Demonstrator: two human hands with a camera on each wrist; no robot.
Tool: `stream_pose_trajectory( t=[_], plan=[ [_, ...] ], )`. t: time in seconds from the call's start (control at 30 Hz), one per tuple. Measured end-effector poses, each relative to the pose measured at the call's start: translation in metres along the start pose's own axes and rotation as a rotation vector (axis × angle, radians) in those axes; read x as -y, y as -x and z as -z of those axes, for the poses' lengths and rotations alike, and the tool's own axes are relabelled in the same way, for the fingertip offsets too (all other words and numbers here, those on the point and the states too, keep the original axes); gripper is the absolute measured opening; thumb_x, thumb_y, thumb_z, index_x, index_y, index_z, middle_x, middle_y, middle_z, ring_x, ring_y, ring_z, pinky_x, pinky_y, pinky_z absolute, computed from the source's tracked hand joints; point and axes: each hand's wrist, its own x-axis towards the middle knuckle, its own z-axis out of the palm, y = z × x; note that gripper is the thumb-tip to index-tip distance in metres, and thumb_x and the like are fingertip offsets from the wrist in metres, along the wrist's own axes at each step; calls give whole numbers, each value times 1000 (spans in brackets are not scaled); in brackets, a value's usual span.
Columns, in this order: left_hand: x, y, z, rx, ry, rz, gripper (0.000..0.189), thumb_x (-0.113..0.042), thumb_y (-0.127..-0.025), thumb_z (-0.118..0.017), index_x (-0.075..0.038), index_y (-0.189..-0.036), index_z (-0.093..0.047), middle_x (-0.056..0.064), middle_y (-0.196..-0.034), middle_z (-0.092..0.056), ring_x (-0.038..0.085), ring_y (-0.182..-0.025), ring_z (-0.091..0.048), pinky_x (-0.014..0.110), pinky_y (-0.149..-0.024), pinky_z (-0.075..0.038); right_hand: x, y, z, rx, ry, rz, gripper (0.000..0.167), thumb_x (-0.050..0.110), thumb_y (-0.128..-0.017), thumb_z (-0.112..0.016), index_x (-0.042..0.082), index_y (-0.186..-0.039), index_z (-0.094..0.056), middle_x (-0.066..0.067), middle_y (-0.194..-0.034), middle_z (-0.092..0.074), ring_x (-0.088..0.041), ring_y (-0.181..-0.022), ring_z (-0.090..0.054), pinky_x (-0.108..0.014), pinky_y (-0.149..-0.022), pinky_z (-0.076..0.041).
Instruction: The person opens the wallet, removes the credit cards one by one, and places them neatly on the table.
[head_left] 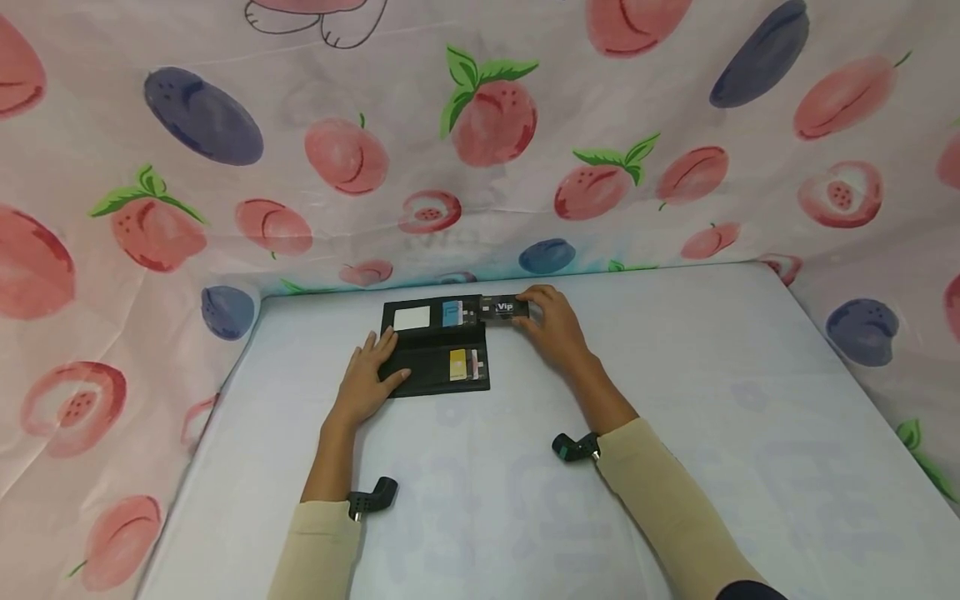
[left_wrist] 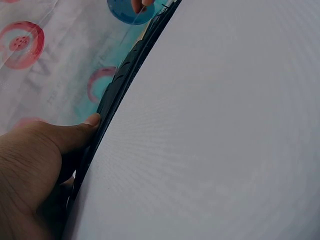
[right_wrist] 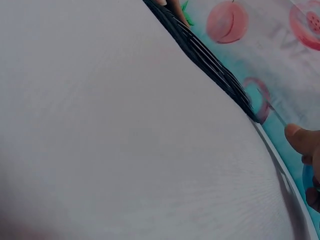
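A black wallet (head_left: pixel 429 379) lies unfolded on the white-covered table, with a pale panel (head_left: pixel 412 317) and a blue card (head_left: pixel 452 313) in its upper half and a yellow card (head_left: pixel 458 365) in its lower half. My left hand (head_left: pixel 363 379) rests on its left edge, fingers spread and thumb on the lower flap. At the upper right, my right hand (head_left: pixel 557 329) pinches a dark card marked "Vip" (head_left: pixel 501 307), which sticks out sideways from the wallet. In the right wrist view, the right thumb (right_wrist: pixel 300 140) holds the thin card just beyond the wallet's edge (right_wrist: pixel 212 65).
The white table cover (head_left: pixel 465 500) spreads around the wallet. Behind it and at both sides hangs a fruit-patterned cloth (head_left: pixel 405 100), meeting the table's back edge close to the wallet. Small black wrist cameras (head_left: pixel 373 497) sit at both sleeves.
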Motion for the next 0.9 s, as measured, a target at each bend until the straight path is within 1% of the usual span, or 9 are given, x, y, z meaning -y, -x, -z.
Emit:
stream_pose_trajectory(
  t=[0.1, 0.2, 0.33, 0.5, 0.63, 0.77, 0.9],
  plan=[
    [-1, 0, 1, -4, 3, 0, 77, -31, -103, -69, -3, -164, -31, 14, -172, -23, 39, -160, -6, 52, -129, 0, -3, -1, -2, 9, 27, -8, 44, 24, -95, -82, 5, -133, -70, -14, -142, -59, -35, -136, -50, -48, -117, -39],
    [-1, 0, 1, -6, 3, -2, 76, -30, -103, -69, -2, -164, -32, 14, -172, -23, 39, -160, -6, 52, -129, 0, -7, -1, -4, 24, 42, -34, 43, 26, -96, -81, 7, -133, -70, -12, -143, -58, -34, -137, -49, -46, -117, -39],
    [-1, 0, 1, -3, -4, -2, 76, -30, -103, -69, -1, -163, -32, 14, -172, -23, 39, -160, -6, 52, -129, 0, -10, 0, -5, 49, 47, -65, 42, 26, -96, -81, 8, -133, -70, -13, -144, -57, -34, -138, -48, -48, -117, -39],
    [0, 0, 0, -4, -6, -2, 76, -31, -103, -68, -2, -163, -32, 14, -172, -23, 39, -160, -6, 52, -129, 0, -12, 1, -7, 69, 73, -83, 43, 26, -97, -80, 8, -134, -70, -14, -147, -56, -36, -140, -46, -49, -117, -40],
    [0, 1, 0, -2, -7, 1, 76, -31, -103, -69, -2, -164, -32, 14, -172, -23, 39, -160, -6, 52, -129, 1, -14, 0, -8, 81, 94, -75, 43, 26, -98, -79, 8, -136, -70, -12, -149, -55, -35, -141, -46, -48, -117, -40],
    [0, 1, 0, 0, -9, 2, 76, -31, -103, -68, -2, -163, -32, 14, -172, -23, 39, -160, -6, 52, -129, 1, -14, 0, -9, 90, 117, -39, 38, 25, -99, -77, 8, -133, -73, -11, -147, -59, -35, -135, -50, -48, -113, -44],
    [-1, 1, 0, 1, -8, -2, 76, -31, -103, -68, -1, -163, -32, 15, -172, -23, 40, -160, -6, 52, -129, 1, -14, 2, -9, 79, 122, -33, 33, 24, -101, -75, 8, -129, -76, -11, -144, -62, -36, -130, -53, -48, -108, -47]
  ],
)
